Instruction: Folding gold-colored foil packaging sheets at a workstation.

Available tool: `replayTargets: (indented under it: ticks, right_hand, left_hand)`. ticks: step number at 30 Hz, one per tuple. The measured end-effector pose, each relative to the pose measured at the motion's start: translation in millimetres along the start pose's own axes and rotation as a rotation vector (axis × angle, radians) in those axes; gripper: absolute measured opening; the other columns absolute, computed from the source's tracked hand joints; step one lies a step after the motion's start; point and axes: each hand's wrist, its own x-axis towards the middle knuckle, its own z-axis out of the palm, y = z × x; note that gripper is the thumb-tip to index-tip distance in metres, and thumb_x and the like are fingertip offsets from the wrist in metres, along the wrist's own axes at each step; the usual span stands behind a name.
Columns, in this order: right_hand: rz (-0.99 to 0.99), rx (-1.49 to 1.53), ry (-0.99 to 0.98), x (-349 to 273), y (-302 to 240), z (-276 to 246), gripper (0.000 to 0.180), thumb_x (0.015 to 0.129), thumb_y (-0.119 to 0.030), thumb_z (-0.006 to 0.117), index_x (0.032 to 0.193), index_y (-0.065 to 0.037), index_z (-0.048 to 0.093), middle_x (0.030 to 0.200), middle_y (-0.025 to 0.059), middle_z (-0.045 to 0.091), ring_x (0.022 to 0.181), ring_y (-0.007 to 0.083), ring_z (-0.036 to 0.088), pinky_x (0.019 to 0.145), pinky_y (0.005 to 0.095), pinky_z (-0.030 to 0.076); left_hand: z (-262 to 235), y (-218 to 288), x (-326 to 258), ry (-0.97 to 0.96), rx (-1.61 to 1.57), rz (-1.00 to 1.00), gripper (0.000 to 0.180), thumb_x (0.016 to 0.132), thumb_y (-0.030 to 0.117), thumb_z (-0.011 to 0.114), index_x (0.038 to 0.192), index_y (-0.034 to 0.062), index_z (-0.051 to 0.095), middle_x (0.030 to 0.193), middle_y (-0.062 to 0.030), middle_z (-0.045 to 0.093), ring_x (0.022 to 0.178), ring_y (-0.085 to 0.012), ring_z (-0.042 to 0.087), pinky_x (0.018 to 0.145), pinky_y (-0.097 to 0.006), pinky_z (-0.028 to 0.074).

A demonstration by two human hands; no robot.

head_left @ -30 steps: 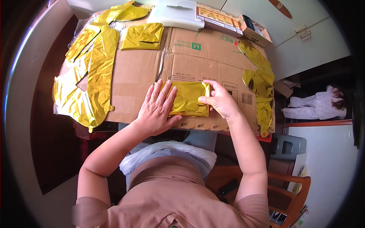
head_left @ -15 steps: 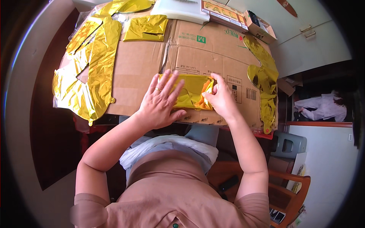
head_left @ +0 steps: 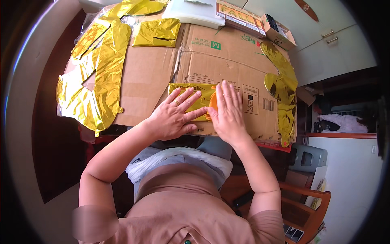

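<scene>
A folded gold foil balloon (head_left: pixel 202 97) lies flat on the brown cardboard sheet (head_left: pixel 150 77) in front of me. My left hand (head_left: pixel 174 116) rests palm down on its left and lower part, fingers spread. Beside it my right hand (head_left: pixel 228 110) presses flat on the balloon's right end, fingers together and pointing away from me. Neither hand grips anything; both lie on top of the foil.
More gold foil balloons lie on the cardboard: a large pile (head_left: pixel 95 77) at the left, a folded square (head_left: pixel 157 32) at the far middle, a long one (head_left: pixel 282 93) along the right edge. Boxes (head_left: pixel 252 18) and a white slab (head_left: pixel 195 10) stand at the far edge. A wooden chair (head_left: pixel 300 203) is at my lower right.
My right hand has gone from pinching the foil's right edge to lying flat on it. The left hand slid slightly lower-left. The folded balloon now looks flatter and longer.
</scene>
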Motion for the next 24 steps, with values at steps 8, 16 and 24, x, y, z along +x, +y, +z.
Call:
replayTargets:
  ticks: [8,16,24]
  right_hand:
    - [0.043,-0.025,-0.122,-11.1,15.0,4.0,0.081,0.106,-0.052,0.043,0.163,-0.001,0.018,0.17,0.0224,0.015,0.158,0.0383,0.014,0.126,0.0572,0.006]
    - [0.134,0.0,-0.058,-20.4,27.7,-31.5,0.079,0.107,-0.052,0.039,0.164,-0.001,0.015,0.172,0.0199,0.011,0.159,0.0351,0.011,0.127,0.0556,0.001]
    - [-0.051,0.002,-0.082,2.7,1.2,10.2,0.079,0.105,-0.05,0.045,0.162,0.0,0.022,0.17,0.0214,0.017,0.158,0.0368,0.016,0.126,0.0574,0.008]
  left_hand:
    - [-1.9,1.2,-1.9,0.028,-0.032,-0.005,0.066,0.104,0.056,0.043,0.161,0.0256,0.035,0.168,-0.0165,0.026,0.157,-0.0354,0.02,0.127,-0.054,0.01]
    - [-1.8,2.7,-2.7,0.026,-0.022,-0.02,0.065,0.103,0.056,0.044,0.16,0.024,0.037,0.167,-0.0173,0.027,0.157,-0.0365,0.02,0.127,-0.055,0.01]
    - [-0.9,0.7,-2.9,0.058,-0.053,-0.006,0.068,0.102,0.055,0.047,0.161,0.0208,0.036,0.167,-0.0181,0.027,0.157,-0.0359,0.021,0.127,-0.054,0.011]
